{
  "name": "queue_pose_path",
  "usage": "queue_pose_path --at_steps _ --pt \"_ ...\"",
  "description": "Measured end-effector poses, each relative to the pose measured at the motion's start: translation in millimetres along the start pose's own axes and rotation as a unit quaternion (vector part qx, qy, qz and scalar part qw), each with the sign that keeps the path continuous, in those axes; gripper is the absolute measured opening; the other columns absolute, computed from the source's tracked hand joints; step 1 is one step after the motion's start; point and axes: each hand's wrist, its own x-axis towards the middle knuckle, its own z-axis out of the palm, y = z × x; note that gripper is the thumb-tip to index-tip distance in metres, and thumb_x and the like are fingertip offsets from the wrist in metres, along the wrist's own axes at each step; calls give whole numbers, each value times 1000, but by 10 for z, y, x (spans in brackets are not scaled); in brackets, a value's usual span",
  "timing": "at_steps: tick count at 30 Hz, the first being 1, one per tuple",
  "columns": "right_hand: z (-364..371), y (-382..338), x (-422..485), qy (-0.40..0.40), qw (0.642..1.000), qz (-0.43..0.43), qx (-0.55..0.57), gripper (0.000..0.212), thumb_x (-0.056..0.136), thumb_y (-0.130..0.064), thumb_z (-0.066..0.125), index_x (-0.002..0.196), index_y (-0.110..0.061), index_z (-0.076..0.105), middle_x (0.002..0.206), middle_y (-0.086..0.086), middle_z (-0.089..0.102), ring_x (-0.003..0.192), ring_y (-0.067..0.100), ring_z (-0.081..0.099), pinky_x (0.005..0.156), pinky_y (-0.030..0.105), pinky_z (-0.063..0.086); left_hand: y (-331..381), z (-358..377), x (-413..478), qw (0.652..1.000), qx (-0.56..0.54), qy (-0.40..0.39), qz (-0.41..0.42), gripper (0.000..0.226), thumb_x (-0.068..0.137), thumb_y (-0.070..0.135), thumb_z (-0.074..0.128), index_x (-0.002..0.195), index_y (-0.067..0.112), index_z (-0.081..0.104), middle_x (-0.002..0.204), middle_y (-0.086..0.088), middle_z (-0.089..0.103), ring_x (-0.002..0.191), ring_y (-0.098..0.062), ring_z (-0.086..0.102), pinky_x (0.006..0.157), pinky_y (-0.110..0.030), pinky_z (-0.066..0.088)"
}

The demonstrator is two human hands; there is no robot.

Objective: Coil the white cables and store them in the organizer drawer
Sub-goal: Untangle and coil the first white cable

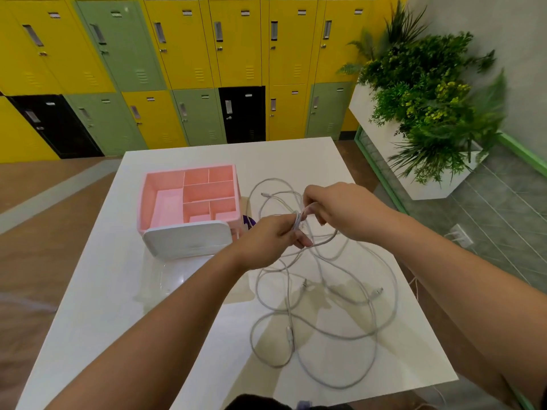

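The white cables (289, 332) lie in a messy heap on the white table (103, 291), just right of the pink organizer (143, 199). 1 bit of cable is lifted up. The left hand (272, 238) grips it with curled fingers, and the right hand (340, 211) pinches it close by

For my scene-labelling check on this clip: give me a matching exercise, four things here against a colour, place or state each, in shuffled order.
Things:
1. white cables
2. organizer
3. planter
4. lockers

Descriptions:
a. white, on the floor right of the table
b. pink, compartments empty
c. yellow, green and black, behind the table
d. loose tangle on the table, one part gripped by the left hand and right hand

Pairs: 1-d, 2-b, 3-a, 4-c.
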Motion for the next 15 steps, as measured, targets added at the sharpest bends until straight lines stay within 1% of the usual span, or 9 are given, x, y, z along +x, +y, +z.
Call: queue_pose_path --at_steps 1,3,5,6,8,10,12,15 --pt "8 19 10 13 1000 -3 -5 11 99 -25 42 98 -22 53 82 -5 64 76 21 56 60 35 43 -7 -5 -2 1000 -2 -1 0 25 103 17 43 114 13 65 95 16 69 84 12 62 75 -3 43" --pt "35 71 23 54 998 -28 -15 13 97 -28 50 98 -20 60 90 -2 62 84 23 55 63 36 44 -25 -16 -10 1000 -16 -6 -4 26 103 15 42 115 9 64 95 12 70 83 8 62 77 -7 45" --pt "52 104 25 84 995 -49 -26 17 94 -30 57 100 -19 68 95 1 57 86 24 52 61 33 37 -35 -23 -18 999 -40 -11 -12 26 103 15 42 118 6 61 92 7 71 85 -2 64 84 -15 48" --pt "49 107 25 92 994 -48 -26 17 92 -31 60 99 -20 71 96 2 54 83 22 50 61 30 33 -31 -26 -29 998 -55 -12 -17 27 103 15 41 120 5 60 90 5 70 84 -5 65 84 -17 49" --pt "34 108 22 102 994 -39 -17 18 89 -33 64 98 -21 74 93 0 49 75 17 44 61 28 28 -10 -31 -44 997 -74 -12 -27 30 104 20 39 125 7 57 85 2 67 74 0 62 75 -11 49" --pt "23 108 33 109 993 -40 -15 19 88 -34 65 98 -21 75 88 -3 44 71 15 40 60 27 26 14 -35 -52 996 -85 -12 -33 34 105 23 38 129 7 56 81 0 66 67 4 60 66 -7 46" --pt "34 124 54 109 993 -45 -19 21 89 -35 64 100 -21 74 85 -4 40 69 15 40 59 27 26 34 -43 -56 995 -95 -9 -39 35 105 24 38 128 9 58 76 1 64 66 2 59 64 -6 45" --pt "70 176 68 119 991 -62 -15 23 90 -34 63 106 -20 73 84 -5 39 67 15 40 57 27 27 36 -80 -53 992 -118 -6 -54 35 105 28 37 125 13 62 68 7 59 66 -3 57 67 -11 47"
